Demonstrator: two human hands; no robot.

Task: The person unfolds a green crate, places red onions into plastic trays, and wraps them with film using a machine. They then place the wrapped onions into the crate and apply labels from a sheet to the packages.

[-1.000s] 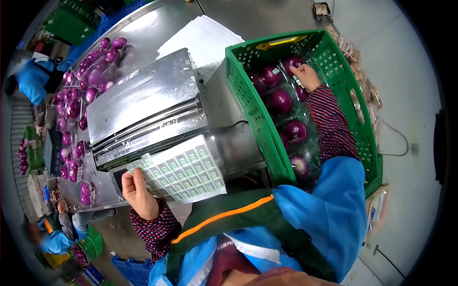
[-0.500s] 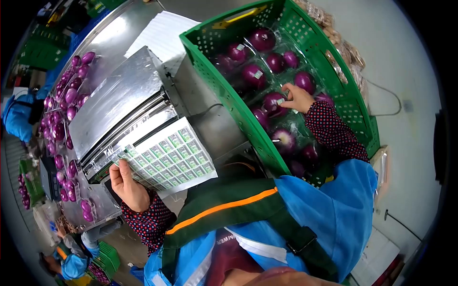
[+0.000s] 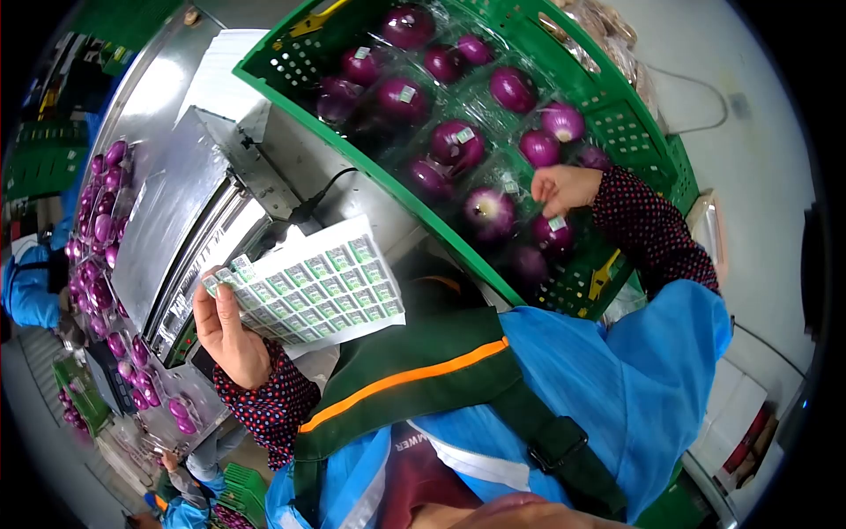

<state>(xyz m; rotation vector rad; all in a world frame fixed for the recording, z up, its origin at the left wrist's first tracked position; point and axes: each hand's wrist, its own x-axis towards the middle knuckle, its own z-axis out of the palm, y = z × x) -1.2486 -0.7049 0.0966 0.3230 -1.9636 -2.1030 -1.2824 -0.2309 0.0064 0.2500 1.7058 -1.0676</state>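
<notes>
My left hand [image 3: 231, 339] grips the left edge of a white sheet of green-and-white printed labels [image 3: 330, 286], thumb on top. One label stands partly lifted near that thumb. My right hand [image 3: 568, 189] is over a green crate [image 3: 379, 163] of purple onions in clear plastic packs. Its fingers are bent, with a gap between thumb and fingers and nothing visible in them. Just below the fingertips, a small label [image 3: 557, 223] sits on an onion [image 3: 552, 236]. Labels also show on several other packs, including one on an onion [image 3: 457, 145] near the crate's middle.
A metal wrapping machine [image 3: 172, 238] stands on the steel table to the left, with a black cable [image 3: 322, 189] beside it. More packed onions [image 3: 104, 216] lie beyond. White sheets [image 3: 225, 75] are behind the machine. Co-workers in blue [image 3: 31, 286] are at the far left.
My right hand has moved from a pack near the crate's middle to one nearer its front end, where a label now shows on the onion. The view has shifted; my left hand still holds the sheet.
</notes>
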